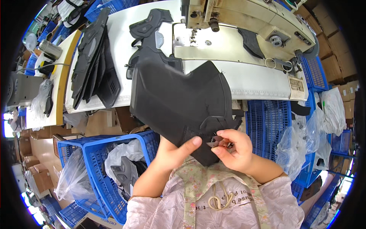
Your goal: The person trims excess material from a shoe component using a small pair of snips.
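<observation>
Passage is left over the white table point(263, 83) along a strip at the left, between the stack of black panels point(90, 63) and the black pieces point(150, 24) farther right, and also along the near right edge. The middle is blocked by the large black panel point(171, 99), and the far right is obstructed by the sewing machine point(259, 17). Lower down, both sides are hemmed in by blue crates point(109, 139).

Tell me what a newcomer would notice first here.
First, the big black panel at the centre, held in the left hand. At its lower right, the right hand holds small metal snips. A cream sewing machine looms at the upper right.
</observation>
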The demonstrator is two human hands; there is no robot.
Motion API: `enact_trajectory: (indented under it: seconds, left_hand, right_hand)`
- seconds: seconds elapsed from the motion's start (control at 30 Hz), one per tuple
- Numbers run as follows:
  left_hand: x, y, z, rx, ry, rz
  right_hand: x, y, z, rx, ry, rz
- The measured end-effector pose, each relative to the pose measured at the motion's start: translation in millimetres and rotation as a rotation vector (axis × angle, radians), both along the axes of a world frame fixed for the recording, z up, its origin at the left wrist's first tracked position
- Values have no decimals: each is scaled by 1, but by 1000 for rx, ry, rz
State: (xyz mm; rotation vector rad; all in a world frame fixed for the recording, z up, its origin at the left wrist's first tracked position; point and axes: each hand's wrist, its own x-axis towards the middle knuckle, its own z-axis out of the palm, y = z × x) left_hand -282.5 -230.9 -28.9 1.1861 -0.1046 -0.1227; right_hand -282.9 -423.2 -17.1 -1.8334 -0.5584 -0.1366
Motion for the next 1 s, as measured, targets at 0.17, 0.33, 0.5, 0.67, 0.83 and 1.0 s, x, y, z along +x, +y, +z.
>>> enact_trajectory:
  seconds: [0.17, 0.33, 0.5, 0.67, 0.83, 1.0]
  left_hand:
    - [29, 16, 40, -38, 89, 17]
    - [46, 36, 62, 55, 67, -222]
    - [47, 54, 45, 312, 250, -677]
    - [39, 32, 18, 318, 537, -835]
    - [39, 27, 12, 275, 537, -842]
    - [43, 28, 9, 274, 545, -868]
  right_hand:
    - [10, 16, -8, 52, -122, 49]
    - [5, 16, 6, 56, -34, 213]
    - [1, -18, 42, -36, -194, 274]
    - [16, -42, 39, -567, -245, 50]
    - [16, -41, 32, -596, -289, 143]
    - [20, -39, 27, -628, -273, 207]
